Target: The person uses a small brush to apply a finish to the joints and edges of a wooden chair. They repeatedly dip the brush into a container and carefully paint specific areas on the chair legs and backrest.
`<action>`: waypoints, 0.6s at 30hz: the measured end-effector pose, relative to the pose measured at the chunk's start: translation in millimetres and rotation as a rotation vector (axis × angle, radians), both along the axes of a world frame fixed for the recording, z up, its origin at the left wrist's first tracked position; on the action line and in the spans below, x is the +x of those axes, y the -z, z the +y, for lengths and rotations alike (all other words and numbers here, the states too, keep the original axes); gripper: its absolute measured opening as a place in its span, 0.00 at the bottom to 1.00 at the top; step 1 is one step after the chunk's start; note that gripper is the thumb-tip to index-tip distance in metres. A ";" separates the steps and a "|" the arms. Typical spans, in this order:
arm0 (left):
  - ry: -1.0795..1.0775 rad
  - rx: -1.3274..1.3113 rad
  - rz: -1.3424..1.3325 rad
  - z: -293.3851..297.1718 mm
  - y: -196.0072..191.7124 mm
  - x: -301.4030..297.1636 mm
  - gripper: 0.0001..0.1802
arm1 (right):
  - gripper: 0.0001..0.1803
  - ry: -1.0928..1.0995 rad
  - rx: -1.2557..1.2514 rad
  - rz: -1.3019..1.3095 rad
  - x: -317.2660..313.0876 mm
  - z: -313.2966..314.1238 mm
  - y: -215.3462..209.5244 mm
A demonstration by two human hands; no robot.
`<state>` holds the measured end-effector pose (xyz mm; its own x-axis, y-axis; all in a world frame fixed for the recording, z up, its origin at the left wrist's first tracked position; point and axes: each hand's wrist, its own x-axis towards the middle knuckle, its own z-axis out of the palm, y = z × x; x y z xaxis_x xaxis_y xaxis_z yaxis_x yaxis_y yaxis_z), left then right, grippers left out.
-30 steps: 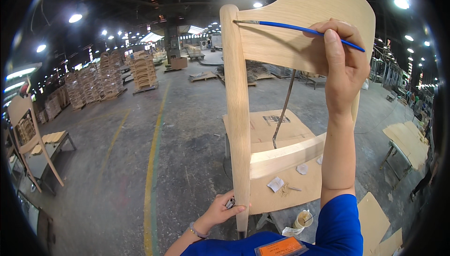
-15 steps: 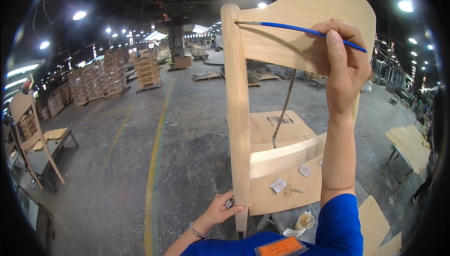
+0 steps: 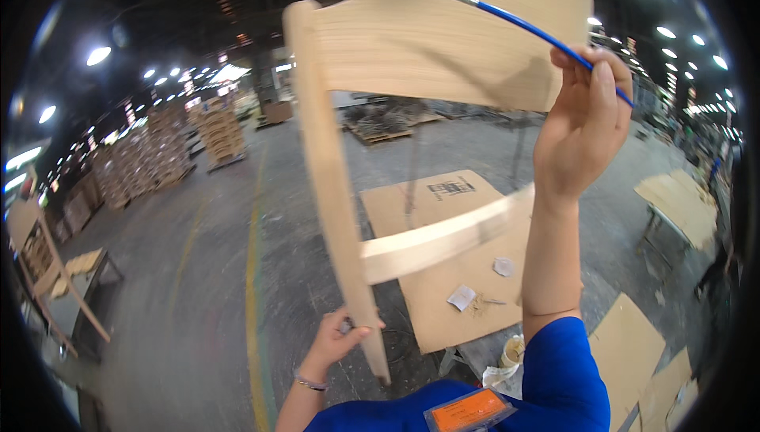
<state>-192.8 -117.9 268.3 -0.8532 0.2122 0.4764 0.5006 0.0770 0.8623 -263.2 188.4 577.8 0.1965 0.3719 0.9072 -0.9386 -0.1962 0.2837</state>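
Observation:
A pale wooden chair back [image 3: 475, 52] stands tilted in front of me, with a broad curved top panel and a lower crossrail [image 3: 443, 244]. My left hand [image 3: 334, 343] is closed round the lower part of its left post [image 3: 323, 131]. A small dark, shiny thing shows within that hand, too little visible to name. Raised at the right, my right hand [image 3: 584, 119] grips a thin blue paintbrush [image 3: 532, 28] between thumb and fingers. The brush tip points left, in front of the panel; whether it touches the wood I cannot tell.
Below lies a cardboard-covered work table [image 3: 423, 325] with a folded white paper [image 3: 461, 298], brown crumbs and a small stick. A cup [image 3: 513, 350] sits by its near edge. Stacked wooden parts [image 3: 218, 133] stand far left, a chair [image 3: 49, 254] nearer. Cardboard sheets [image 3: 628, 335] lie right.
The chair back has shifted left and tilted, its lower end swinging right. The brush tip has come away from the left post's top. My left hand has moved left with the post.

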 end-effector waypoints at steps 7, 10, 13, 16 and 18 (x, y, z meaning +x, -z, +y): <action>-0.139 0.099 -0.082 -105.5 -9.3 -46.3 0.24 | 0.14 0.328 -0.362 -0.143 47.2 71.7 67.5; -0.706 0.027 0.324 -117.1 -40.6 -62.1 0.15 | 0.17 0.510 -0.466 -0.213 69.9 107.7 86.0; -0.857 0.276 0.537 -74.5 -80.5 -60.8 0.11 | 0.17 0.565 -0.534 -0.272 91.2 131.8 100.2; -0.711 -0.060 0.745 6.6 -119.3 -60.2 0.13 | 0.16 0.576 -0.492 -0.342 107.3 138.4 114.8; -0.630 -0.430 0.918 58.2 -145.8 -76.5 0.17 | 0.16 0.610 -0.486 -0.381 114.8 135.8 125.4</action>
<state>-269.3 -59.8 414.1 -0.2421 0.1698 0.9553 0.6869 0.7254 0.0452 -148.3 324.3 452.4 0.2029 0.6641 0.7196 -0.8884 0.4339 -0.1499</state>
